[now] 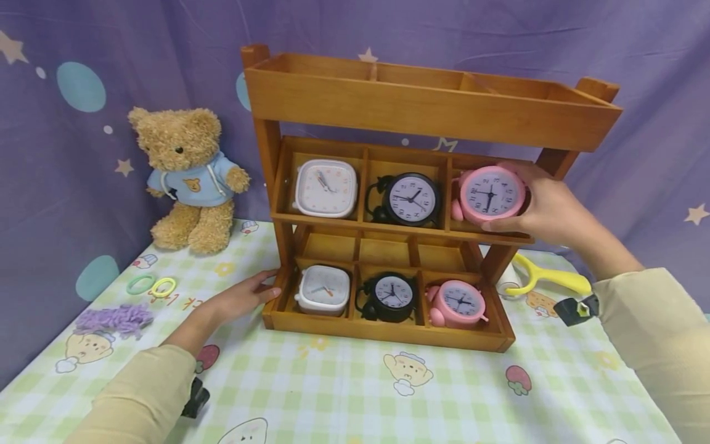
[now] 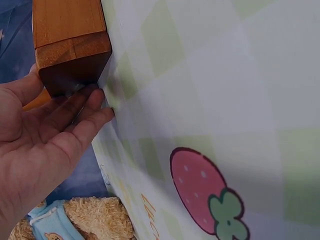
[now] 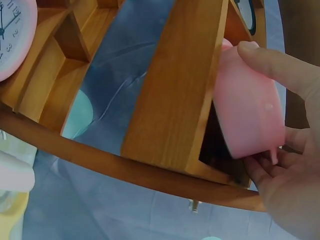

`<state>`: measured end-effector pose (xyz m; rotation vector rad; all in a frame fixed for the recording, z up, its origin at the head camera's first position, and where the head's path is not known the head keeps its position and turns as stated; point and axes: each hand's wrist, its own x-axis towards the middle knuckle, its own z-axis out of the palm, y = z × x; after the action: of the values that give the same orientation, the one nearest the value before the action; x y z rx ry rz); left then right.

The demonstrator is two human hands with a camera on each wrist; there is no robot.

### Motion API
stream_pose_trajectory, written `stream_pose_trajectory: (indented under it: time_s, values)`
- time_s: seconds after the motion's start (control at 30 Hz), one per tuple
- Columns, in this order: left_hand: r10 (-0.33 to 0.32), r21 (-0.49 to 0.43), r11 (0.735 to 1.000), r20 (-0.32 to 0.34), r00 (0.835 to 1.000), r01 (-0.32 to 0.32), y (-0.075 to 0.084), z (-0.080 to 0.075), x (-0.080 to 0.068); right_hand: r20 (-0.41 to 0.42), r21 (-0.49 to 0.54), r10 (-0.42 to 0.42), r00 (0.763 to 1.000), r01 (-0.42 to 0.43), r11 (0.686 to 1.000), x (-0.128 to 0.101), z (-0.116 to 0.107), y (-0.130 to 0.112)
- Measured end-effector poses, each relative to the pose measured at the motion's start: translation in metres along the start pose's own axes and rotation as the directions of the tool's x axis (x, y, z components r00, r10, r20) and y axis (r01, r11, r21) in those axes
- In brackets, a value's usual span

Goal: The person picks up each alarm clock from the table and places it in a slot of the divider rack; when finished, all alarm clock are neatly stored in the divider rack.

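Note:
A wooden rack [image 1: 432, 114] stands on the table, with clocks in its middle and bottom tiers. My right hand [image 1: 557, 206] holds a pink alarm clock [image 1: 492, 194] by its rim at the middle tier's right compartment. In the right wrist view, thumb and fingers span the pink clock's body [image 3: 250, 102], which sits tilted partly inside the compartment. My left hand [image 1: 244, 299] rests against the rack's lower left end; the left wrist view shows its fingers loosely extended by the wooden corner [image 2: 72, 55]. Beside the held clock are a black alarm clock [image 1: 413, 198] and a white clock [image 1: 326, 188].
The bottom tier holds a white clock [image 1: 324, 290], a black alarm clock [image 1: 391, 297] and a pink alarm clock [image 1: 457, 303]. A teddy bear [image 1: 191, 179] sits at the left, near rings [image 1: 164, 287] and purple yarn [image 1: 114, 320]. A yellow-handled roller [image 1: 554, 277] lies right of the rack.

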<state>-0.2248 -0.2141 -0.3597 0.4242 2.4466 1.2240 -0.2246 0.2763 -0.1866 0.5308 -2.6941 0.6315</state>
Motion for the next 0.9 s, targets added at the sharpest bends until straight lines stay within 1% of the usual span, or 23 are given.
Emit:
stream_pose_trajectory:
  time_s: [0.1, 0.27, 0.4, 0.5, 0.6, 0.73, 0.8, 0.9]
  values:
    - [0.0, 0.003, 1.0, -0.001, 1.0, 0.0, 0.001, 0.0, 0.0, 0.041, -0.011, -0.001, 0.999, 0.001, 1.0, 0.003, -0.003, 0.0]
    - [0.0, 0.001, 1.0, 0.001, 1.0, 0.0, 0.002, 0.0, -0.001, 0.105, -0.059, -0.008, 0.994, 0.014, 0.998, 0.007, -0.006, -0.002]
    - [-0.002, 0.003, 1.0, 0.001, 1.0, 0.002, 0.002, 0.0, -0.001, 0.158, -0.123, 0.027, 0.987, -0.007, 0.992, 0.011, -0.007, -0.005]
    - [-0.003, 0.005, 1.0, -0.001, 1.0, 0.003, 0.002, 0.0, -0.001, 0.191, -0.15, 0.046, 0.981, -0.018, 0.989, 0.013, -0.009, -0.006]
    - [0.0, 0.009, 1.0, -0.002, 1.0, 0.0, 0.002, 0.0, -0.001, 0.228, -0.143, 0.033, 0.973, 0.0, 0.99, 0.016, -0.009, -0.006]
    - [0.007, 0.005, 1.0, -0.002, 1.0, -0.007, 0.0, 0.0, -0.001, 0.285, -0.096, 0.013, 0.958, 0.015, 0.995, 0.021, -0.01, -0.005]
    - [0.014, 0.0, 1.0, -0.002, 1.0, -0.014, 0.0, 0.001, -0.001, 0.308, -0.082, 0.023, 0.951, 0.002, 0.997, 0.023, -0.01, -0.004]
    - [0.029, -0.009, 1.0, -0.004, 1.0, -0.029, -0.001, 0.001, 0.0, 0.341, -0.105, 0.064, 0.938, -0.029, 0.994, 0.026, -0.012, -0.003]
